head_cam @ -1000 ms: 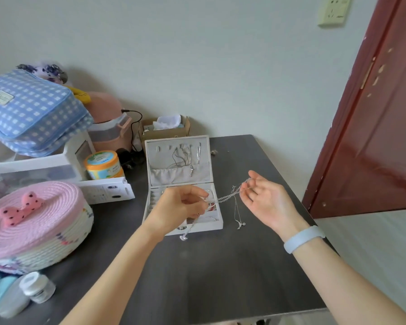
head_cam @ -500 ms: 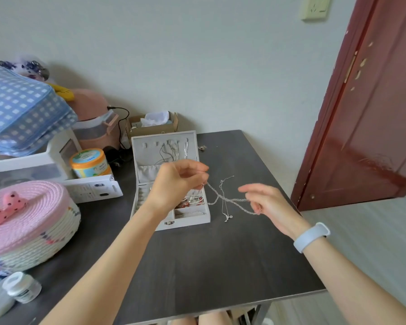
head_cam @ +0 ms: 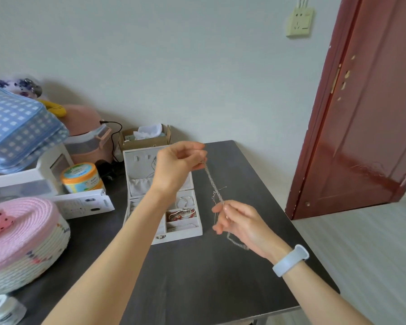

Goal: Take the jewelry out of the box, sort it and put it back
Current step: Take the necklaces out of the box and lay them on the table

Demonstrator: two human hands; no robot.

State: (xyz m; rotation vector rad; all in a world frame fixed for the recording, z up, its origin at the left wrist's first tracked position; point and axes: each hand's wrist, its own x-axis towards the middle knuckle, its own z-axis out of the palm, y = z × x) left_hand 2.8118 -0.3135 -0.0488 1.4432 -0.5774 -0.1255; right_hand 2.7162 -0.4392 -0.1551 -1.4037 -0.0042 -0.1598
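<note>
Table [head_cam: 197, 277] (dark, matte) abuts pale wall [head_cam: 197, 66], red door [head_cam: 373, 125] rightward.

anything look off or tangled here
Yes: the silver chains stretched between the left hand and right hand look twisted into one bunch, with stray ends sticking out near the right hand. The door also has chipped paint along its edge.
</note>
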